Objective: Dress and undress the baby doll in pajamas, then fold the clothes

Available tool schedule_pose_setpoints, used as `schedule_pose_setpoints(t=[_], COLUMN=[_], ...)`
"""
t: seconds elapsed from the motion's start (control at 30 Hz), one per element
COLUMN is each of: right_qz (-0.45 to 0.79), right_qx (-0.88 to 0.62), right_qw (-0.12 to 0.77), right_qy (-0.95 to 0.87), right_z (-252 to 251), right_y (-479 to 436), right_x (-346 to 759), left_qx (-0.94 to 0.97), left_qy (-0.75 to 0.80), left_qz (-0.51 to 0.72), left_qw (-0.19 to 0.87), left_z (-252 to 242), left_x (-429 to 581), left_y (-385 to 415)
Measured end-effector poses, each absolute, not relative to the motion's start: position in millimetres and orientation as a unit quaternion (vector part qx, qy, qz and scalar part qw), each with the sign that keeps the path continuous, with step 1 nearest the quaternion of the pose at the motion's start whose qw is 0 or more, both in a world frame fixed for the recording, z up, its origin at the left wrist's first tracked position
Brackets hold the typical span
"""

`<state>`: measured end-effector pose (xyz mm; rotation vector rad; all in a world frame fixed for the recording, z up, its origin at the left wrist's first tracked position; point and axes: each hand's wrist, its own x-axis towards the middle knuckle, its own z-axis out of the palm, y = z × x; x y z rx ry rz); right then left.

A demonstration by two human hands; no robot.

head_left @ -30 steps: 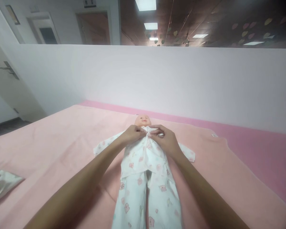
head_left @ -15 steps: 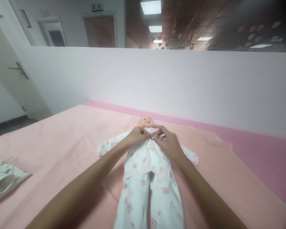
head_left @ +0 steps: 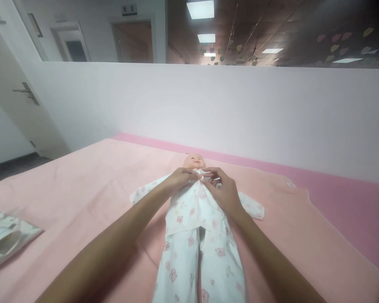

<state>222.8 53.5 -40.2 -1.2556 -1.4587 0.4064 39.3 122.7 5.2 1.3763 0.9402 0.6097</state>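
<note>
A baby doll lies on its back on a pink blanket, head away from me. It wears a white top and white trousers printed with small pink bears. My left hand and my right hand meet at the doll's upper chest, just below its chin. Both hands have their fingers closed, pinching the front edges of the top at the collar. My forearms reach in from the bottom of the view, one on each side of the doll.
A flat printed packet lies on the blanket at the far left. A darker pink strip borders the blanket along a low white wall. A white door with a handle stands at the left.
My view has shifted slightly, so the doll sits a little further right in the picture. My hands stay pinched at the doll's collar, with the fingers shifting only a little.
</note>
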Motion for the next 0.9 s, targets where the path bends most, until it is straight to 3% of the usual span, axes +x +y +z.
schedule_pose_setpoints(t=[0.37,0.67,0.9], right_qz=[0.198,0.237,0.176], right_qx=[-0.514,-0.505,-0.514], right_qw=[0.61,0.603,0.579], right_qy=[-0.57,-0.57,-0.607], right_z=[-55,-54,-45], right_y=[57,61,55], right_x=[219,221,218], left_qx=[0.591,0.595,0.636], left_qy=[0.4,0.4,0.391], left_qz=[0.26,0.256,0.238], left_qw=[0.65,0.649,0.621], left_z=[6,8,6], left_x=[37,38,31], left_y=[124,119,126])
